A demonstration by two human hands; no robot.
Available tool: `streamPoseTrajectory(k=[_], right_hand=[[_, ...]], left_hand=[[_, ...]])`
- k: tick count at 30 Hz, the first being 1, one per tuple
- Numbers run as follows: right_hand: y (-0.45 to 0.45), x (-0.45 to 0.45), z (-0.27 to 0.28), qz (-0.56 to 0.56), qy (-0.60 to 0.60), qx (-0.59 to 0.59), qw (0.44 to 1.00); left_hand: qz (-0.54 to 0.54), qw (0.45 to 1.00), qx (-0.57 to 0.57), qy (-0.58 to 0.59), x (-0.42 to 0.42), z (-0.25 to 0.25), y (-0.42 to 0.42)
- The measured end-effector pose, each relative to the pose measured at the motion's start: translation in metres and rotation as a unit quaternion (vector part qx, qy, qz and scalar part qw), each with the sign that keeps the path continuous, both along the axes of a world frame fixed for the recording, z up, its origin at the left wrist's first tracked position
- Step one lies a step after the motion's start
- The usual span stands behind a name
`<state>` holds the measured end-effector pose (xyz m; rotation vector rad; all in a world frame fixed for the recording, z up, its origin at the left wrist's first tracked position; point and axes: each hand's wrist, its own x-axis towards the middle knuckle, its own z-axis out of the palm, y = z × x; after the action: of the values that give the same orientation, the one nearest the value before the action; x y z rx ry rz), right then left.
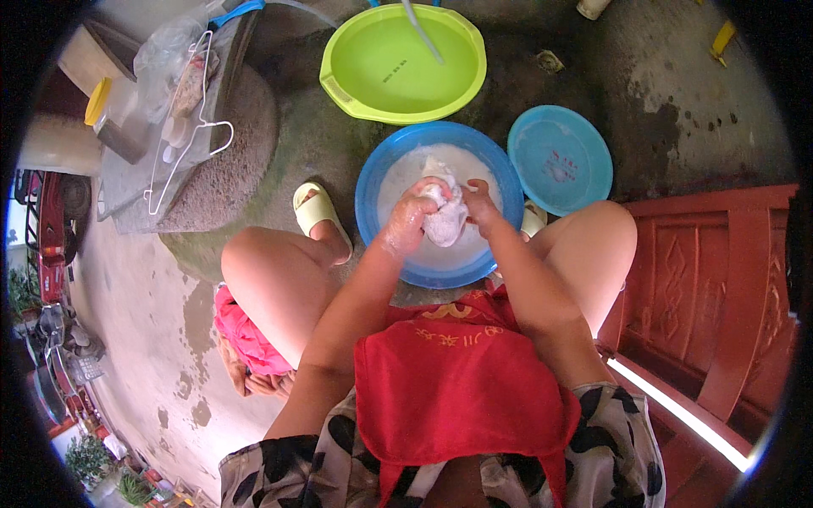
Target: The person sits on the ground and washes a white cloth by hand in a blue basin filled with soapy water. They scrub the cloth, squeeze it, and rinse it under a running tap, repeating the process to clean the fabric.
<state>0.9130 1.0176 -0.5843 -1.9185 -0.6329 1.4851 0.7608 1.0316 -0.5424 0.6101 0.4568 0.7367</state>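
A wet white cloth (446, 219) is bunched up above the blue plastic basin (371, 244), which holds cloudy, sudsy water. My left hand (409, 219), wet with suds on the wrist, grips the cloth from the left side with its fingers curled over the top. On the right, my right hand (481, 206) is at the cloth's other side, fingers bent; part of its grip is hidden, so how firmly it holds cannot be told. The cloth's lower end bulges out between the two hands, over the water.
Beyond stands a green basin (327, 82) of water with a hose (419, 28) in it. A smaller blue basin (559, 136) is at the right. A white hanger (202, 120) lies on the slab at left. Red and brown cloths (254, 336) lie beside my leg; a red wooden door (686, 286) is at right.
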Motion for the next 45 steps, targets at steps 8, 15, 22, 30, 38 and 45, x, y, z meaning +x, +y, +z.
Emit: streamPoseTrajectory(k=[8, 15, 22, 30, 38, 45], right_hand=[[0.006, 0.014, 0.015, -0.071, 0.519, 0.091, 0.847], [0.016, -0.01, 0.072, 0.024, 0.037, 0.248, 0.968], [-0.035, -0.071, 0.078, 0.29, -0.261, 0.479, 0.787], [0.007, -0.025, 0.023, 0.191, -0.397, 0.291, 0.849], [-0.014, -0.067, 0.021, 0.203, -0.326, 0.352, 0.854], [0.015, 0.001, -0.033, -0.032, -0.238, 0.26, 0.935]], left_hand=[[0.036, 0.977, 0.119, 0.174, -0.001, 0.026, 0.003], [0.118, 0.938, -0.095, 0.313, -0.015, -0.049, 0.013], [0.303, 0.673, 0.052, 0.673, 0.044, -0.01, -0.047], [0.191, 0.943, -0.27, 0.02, 0.01, -0.046, -0.014], [0.117, 0.922, 0.292, 0.226, -0.005, -0.064, -0.014], [0.12, 0.978, -0.171, 0.028, 0.009, -0.03, -0.013]])
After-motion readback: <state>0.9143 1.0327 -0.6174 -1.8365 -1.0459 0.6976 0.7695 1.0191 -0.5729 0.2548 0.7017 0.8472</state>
